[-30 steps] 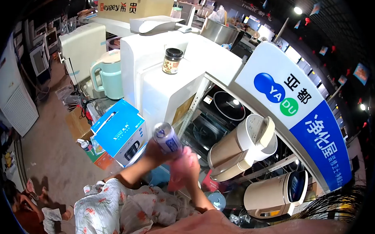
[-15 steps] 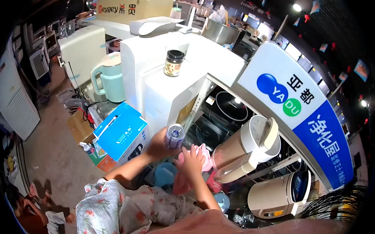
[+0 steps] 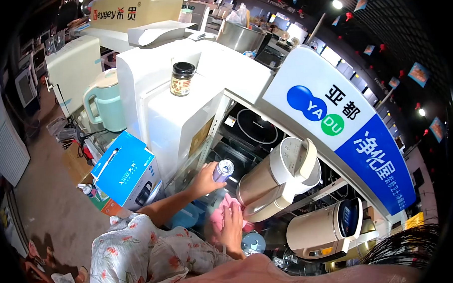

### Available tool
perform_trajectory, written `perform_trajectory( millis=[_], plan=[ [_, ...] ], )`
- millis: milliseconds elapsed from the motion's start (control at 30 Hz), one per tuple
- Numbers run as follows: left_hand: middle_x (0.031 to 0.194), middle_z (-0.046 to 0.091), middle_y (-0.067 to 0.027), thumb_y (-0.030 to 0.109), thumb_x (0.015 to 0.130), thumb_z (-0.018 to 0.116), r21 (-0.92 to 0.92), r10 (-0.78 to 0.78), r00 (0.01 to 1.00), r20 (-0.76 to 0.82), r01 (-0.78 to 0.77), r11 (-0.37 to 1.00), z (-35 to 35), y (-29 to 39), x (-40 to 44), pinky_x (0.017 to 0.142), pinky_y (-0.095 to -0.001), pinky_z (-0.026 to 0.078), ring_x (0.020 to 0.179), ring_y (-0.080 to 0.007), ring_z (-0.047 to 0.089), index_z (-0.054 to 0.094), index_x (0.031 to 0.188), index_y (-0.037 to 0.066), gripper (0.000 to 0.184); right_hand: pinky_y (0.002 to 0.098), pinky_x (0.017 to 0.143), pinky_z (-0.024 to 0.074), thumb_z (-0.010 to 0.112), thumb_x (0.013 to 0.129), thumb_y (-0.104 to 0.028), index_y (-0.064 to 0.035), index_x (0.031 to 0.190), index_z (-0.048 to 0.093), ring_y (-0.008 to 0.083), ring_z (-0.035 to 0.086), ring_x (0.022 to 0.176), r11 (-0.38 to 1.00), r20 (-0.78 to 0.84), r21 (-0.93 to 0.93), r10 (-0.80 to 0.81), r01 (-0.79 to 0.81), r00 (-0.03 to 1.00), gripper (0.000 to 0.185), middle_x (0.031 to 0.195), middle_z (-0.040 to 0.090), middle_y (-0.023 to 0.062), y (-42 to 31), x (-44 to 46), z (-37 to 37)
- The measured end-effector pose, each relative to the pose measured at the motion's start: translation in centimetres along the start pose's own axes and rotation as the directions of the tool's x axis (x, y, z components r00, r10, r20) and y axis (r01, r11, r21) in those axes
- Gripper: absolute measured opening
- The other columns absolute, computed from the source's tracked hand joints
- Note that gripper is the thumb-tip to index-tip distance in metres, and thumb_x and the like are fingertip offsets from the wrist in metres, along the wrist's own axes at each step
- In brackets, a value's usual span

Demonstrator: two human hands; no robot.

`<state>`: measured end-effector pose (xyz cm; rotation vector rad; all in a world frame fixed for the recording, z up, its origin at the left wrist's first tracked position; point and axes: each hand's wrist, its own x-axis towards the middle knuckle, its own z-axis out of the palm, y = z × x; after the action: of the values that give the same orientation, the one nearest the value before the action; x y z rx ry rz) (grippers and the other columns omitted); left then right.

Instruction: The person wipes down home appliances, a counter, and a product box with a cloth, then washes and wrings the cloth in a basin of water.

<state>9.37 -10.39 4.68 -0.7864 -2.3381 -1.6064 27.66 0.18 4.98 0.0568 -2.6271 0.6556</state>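
My left hand is wrapped round a small silver and purple can, its round top tilted up towards me. Below and to the right, my right hand presses a pink cloth on the glass surface, fingers over the fabric; part of the cloth is hidden under them. Right beside the cloth stands a tall beige and white soymilk maker with a handle on its lid. A pale blue round item lies near my right wrist, and another blue one shows under my left forearm.
A blue XIANKE box stands at the left, below a mint kettle. A dark-lidded jar sits on the white appliance. Another beige appliance is at lower right. The YADU sign curves along the right side.
The view has swung right. My left hand still holds the can, now tipped further over. My right hand has lowered the bunched pink cloth from near the can onto the surface.
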Motion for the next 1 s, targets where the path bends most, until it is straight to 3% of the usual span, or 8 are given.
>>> perform_trajectory(
  millis=[200,333,467,533,600,700,900,1000],
  plan=[
    [0.105,0.057,-0.0175,0.026,0.061,0.081,0.108,0.134,0.99,-0.039,-0.129,0.986,0.5,-0.8,-0.4,0.088,-0.0406,0.043,0.101,-0.0363,0.052,0.049,0.121,0.0,0.073,0.0468,0.092,0.0396,0.069,0.072,-0.019,-0.0057,0.117,0.055,0.0413,0.047,0.11,0.983,0.104,-0.182,0.014,0.005,0.995,0.049,0.129,0.047,0.0162,0.2,-0.1,0.2],
    [0.106,0.057,-0.0171,0.026,0.067,0.079,0.208,0.201,0.979,-0.04,-0.188,0.96,-6.9,4.9,0.0,0.087,-0.0387,0.044,0.098,-0.0329,0.055,0.045,0.129,-0.001,0.076,0.0436,0.083,0.0411,0.067,0.073,-0.018,-0.0068,0.114,0.058,0.0349,0.053,0.096,0.996,0.099,-0.093,-0.008,0.018,0.995,0.043,0.114,0.057,0.0133,2.0,0.3,1.0],
    [0.112,0.055,-0.0175,0.028,0.071,0.077,0.205,0.137,0.817,-0.56,-0.023,0.979,-16.6,11.6,5.4,0.088,-0.0391,0.044,0.101,-0.0311,0.055,0.042,0.132,-0.001,0.076,0.0406,0.082,0.0421,0.063,0.078,-0.017,-0.0082,0.112,0.06,0.0323,0.055,0.093,0.997,0.042,0.071,-0.043,0.04,0.998,0.035,0.105,0.061,0.0133,2.1,-0.1,0.7],
    [0.121,0.051,-0.0229,0.036,0.068,0.078,0.37,0.243,0.757,-0.607,-0.002,0.929,-19.1,9.9,10.0,0.094,-0.0403,0.042,0.111,-0.0334,0.052,0.035,0.135,-0.004,0.09,0.038,0.083,0.0431,0.061,0.081,-0.017,-0.0088,0.111,0.062,0.032,0.056,0.096,0.98,-0.046,0.177,-0.082,0.089,0.996,0.031,0.104,0.062,0.0134,2.2,0.3,0.7],
    [0.131,0.043,-0.0296,0.045,0.062,0.08,0.378,0.077,0.841,-0.536,0.158,0.912,-20.5,7.2,14.2,0.1,-0.0403,0.039,0.121,-0.0368,0.045,0.027,0.137,-0.009,0.105,0.0345,0.083,0.0457,0.058,0.087,-0.02,-0.0048,0.104,0.063,0.0247,0.06,0.093,0.847,0.056,0.514,0.121,-0.133,0.991,0.023,0.101,0.065,0.011,1.8,0.7,1.0],
    [0.123,0.049,-0.0314,0.046,0.06,0.081,0.323,-0.032,0.903,-0.428,0.186,0.928,-20.6,6.1,16.8,0.098,-0.0372,0.041,0.115,-0.0376,0.051,0.026,0.136,-0.011,0.11,0.0329,0.084,0.048,0.053,0.09,-0.018,-0.0004,0.098,0.062,0.0207,0.063,0.09,0.365,0.384,0.795,0.315,-0.484,0.868,0.021,0.099,0.065,0.0113,0.0,1.8,0.6],
    [0.108,0.062,-0.0188,0.026,0.061,0.082,0.238,0.091,0.89,-0.446,0.02,0.971,-20.7,6.0,15.9,0.087,-0.036,0.047,0.101,-0.0319,0.061,0.043,0.124,0.005,0.077,0.0282,0.081,0.0479,0.049,0.094,-0.019,0.0013,0.107,0.059,0.015,0.061,0.089,0.243,0.287,0.923,0.076,-0.297,0.955,0.026,0.099,0.065,0.0092,-6.3,9.5,-2.4],
    [0.105,0.063,-0.0143,0.021,0.062,0.081,0.238,0.231,0.866,-0.443,-0.135,0.962,-20.8,7.3,12.1,0.086,-0.0354,0.048,0.098,-0.029,0.061,0.047,0.12,0.008,0.068,0.0265,0.082,0.046,0.052,0.094,-0.016,0.0024,0.107,0.061,0.0125,0.059,0.089,0.566,-0.099,0.818,-0.041,0.105,0.994,0.025,0.099,0.065,0.0065,-10.6,14.9,-7.3]
  ],
)
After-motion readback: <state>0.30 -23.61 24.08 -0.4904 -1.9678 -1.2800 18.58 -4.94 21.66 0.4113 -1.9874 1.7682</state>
